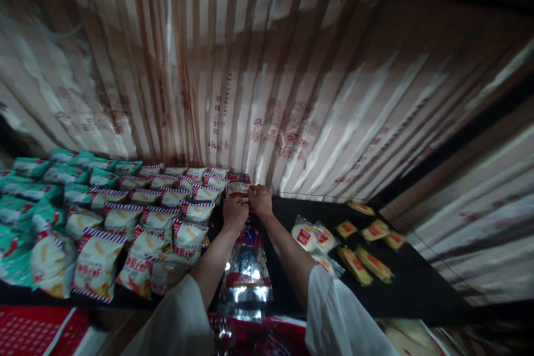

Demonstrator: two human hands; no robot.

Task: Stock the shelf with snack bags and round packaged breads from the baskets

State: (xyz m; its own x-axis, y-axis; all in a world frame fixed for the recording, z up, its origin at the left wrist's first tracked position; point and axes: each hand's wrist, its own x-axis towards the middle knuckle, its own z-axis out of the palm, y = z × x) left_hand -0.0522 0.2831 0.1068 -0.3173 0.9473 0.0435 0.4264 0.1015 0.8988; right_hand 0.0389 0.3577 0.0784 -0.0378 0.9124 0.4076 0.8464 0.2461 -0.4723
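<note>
both hands on one small pale packet (pixel 237 188), at the far end of the middle column on the black table (pixel 421 286), near the foot of the printed curtain (pixel 292 89). left hand (pixel 236 213) at its near edge, right hand (pixel 261 201) at its right edge. grip looks narrow, fingers closed on the packet from both; left fingertips are mostly hidden, so can't tell how hard it pinches. two-handed hold probably there to keep a floppy pack square.

shiny packets (pixel 247 270) run toward the body between the forearms, roughly in line, likely so the column reads as one product lane.

left side: white snack bags (pixel 161 222) in rows, many propped face-out, presumably so the print shows. green bags (pixel 31 214) grouped beyond them, looks like sorting by kind.

right side: round cracker packs (pixel 305 237) and yellow packs (pixel 373 265) lie flat, loosely scattered, no clear rows. reads as unsorted there.
</note>
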